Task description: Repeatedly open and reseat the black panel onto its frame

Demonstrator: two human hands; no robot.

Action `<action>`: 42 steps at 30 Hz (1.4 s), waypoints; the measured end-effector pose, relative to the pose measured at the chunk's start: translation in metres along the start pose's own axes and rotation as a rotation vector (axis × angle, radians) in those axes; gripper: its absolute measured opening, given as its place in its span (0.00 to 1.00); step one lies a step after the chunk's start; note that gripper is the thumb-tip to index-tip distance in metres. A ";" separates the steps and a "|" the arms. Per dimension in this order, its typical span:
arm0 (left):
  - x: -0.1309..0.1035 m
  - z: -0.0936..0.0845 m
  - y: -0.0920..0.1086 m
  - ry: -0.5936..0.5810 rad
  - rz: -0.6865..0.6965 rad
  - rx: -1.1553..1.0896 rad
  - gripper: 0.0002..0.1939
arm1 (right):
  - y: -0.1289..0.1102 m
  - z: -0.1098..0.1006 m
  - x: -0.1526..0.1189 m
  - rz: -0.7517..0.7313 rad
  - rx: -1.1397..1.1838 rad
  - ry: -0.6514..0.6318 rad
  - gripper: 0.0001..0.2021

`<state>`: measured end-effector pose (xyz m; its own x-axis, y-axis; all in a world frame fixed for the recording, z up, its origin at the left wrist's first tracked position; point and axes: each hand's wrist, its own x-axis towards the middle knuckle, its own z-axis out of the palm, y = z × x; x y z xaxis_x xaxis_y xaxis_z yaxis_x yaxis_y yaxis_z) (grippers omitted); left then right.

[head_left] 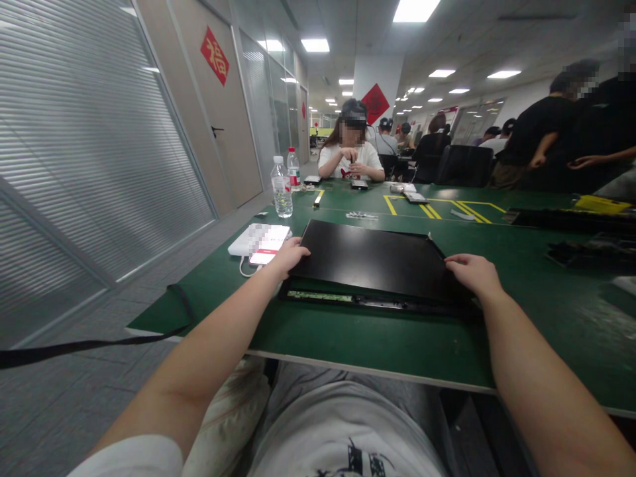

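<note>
A flat black display panel (pixel 370 257) lies in front of me, tilted over a black frame (pixel 387 305). Along the near edge of the frame a strip of green circuit board (pixel 320 296) shows. My left hand (pixel 289 256) grips the panel's left edge, thumb on top and the other fingers mostly hidden beneath. At the right edge, my right hand (pixel 474 273) pinches the panel's rim between thumb and fingers. What lies under the panel is hidden.
A white box-like device (pixel 243 240) and a lit phone (pixel 268 246) with a cable lie left. Behind stand two water bottles (pixel 282 189). Small metal parts (pixel 362 216) lie beyond the panel. A co-worker (pixel 350 149) sits opposite. Black parts (pixel 591 255) lie right on the green table (pixel 368 341).
</note>
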<state>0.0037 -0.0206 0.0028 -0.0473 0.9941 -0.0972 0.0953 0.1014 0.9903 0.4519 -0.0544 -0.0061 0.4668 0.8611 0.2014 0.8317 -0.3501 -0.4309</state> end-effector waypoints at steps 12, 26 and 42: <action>0.004 -0.004 -0.004 0.009 -0.003 -0.017 0.26 | 0.011 0.007 0.010 -0.037 0.059 0.061 0.10; 0.003 -0.003 -0.003 0.000 -0.011 0.001 0.25 | 0.013 0.007 0.011 0.021 0.080 0.032 0.11; 0.004 -0.011 -0.002 -0.040 0.107 0.063 0.19 | 0.015 0.008 0.012 0.073 0.219 0.001 0.12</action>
<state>-0.0072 -0.0176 0.0013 0.0059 1.0000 0.0039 0.1596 -0.0048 0.9872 0.4678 -0.0463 -0.0176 0.5241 0.8358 0.1633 0.7106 -0.3235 -0.6249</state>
